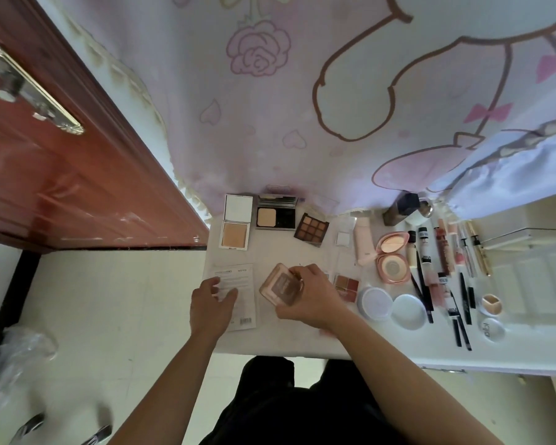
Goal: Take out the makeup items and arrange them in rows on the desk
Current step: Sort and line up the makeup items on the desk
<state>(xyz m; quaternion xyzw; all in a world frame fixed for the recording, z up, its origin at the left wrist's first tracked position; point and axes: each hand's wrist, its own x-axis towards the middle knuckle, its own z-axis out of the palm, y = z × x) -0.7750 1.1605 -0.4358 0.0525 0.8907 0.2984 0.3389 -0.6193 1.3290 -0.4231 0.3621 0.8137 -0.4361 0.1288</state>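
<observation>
On the white counter, right hand gripping a pink square compact at the middle, left hand lying slack on a printed sachet just left, open palettes in a far row.

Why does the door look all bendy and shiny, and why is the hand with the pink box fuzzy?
Head view: the wide lens bends the door toward the frame's edge; light glares off its glossy surface; the right hand and the pink compact it holds look slightly blurred.
</observation>
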